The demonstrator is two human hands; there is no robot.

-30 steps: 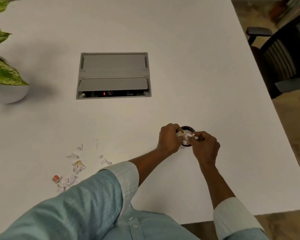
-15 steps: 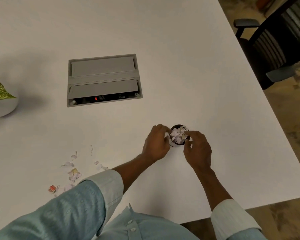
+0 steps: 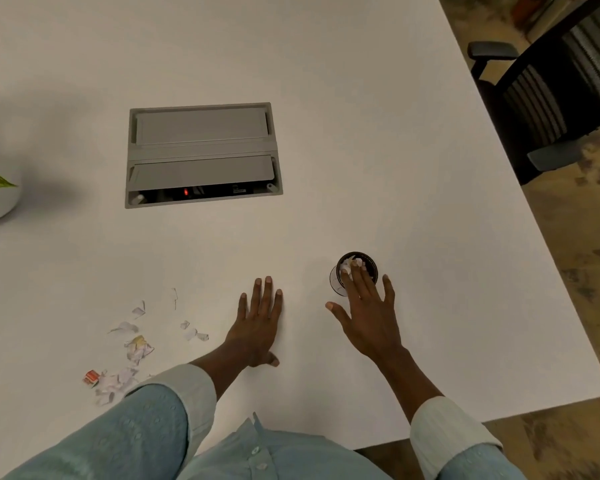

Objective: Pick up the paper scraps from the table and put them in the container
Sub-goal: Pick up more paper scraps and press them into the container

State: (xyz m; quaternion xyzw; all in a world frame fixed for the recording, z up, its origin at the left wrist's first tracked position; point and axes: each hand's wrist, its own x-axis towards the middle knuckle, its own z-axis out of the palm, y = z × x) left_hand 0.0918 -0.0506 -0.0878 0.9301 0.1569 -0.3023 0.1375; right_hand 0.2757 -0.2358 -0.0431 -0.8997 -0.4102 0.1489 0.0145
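Right hand (image 3: 368,317): fingers spread, holding nothing, fingertips over the cup's mouth, touching the paper inside.
Left hand (image 3: 258,323): flat, fingers together, palm down on the table (image 3: 378,140), holding nothing.
Cup (image 3: 355,271): small, dark-rimmed, upright, filled with white paper.
Scraps (image 3: 132,351): scattered on the table left of the left hand, well apart from the cup.

Only 1 view is given, a wide-angle camera worn on the person's head, looking forward and steeply down onto the white table (image 3: 361,98) from close above its near edge. The grey cable box (image 3: 201,154) sits just above the frame's middle, so the view faces across the table. Right of the box, past the table's edge, a strip of floor and a chair (image 3: 551,88) show.
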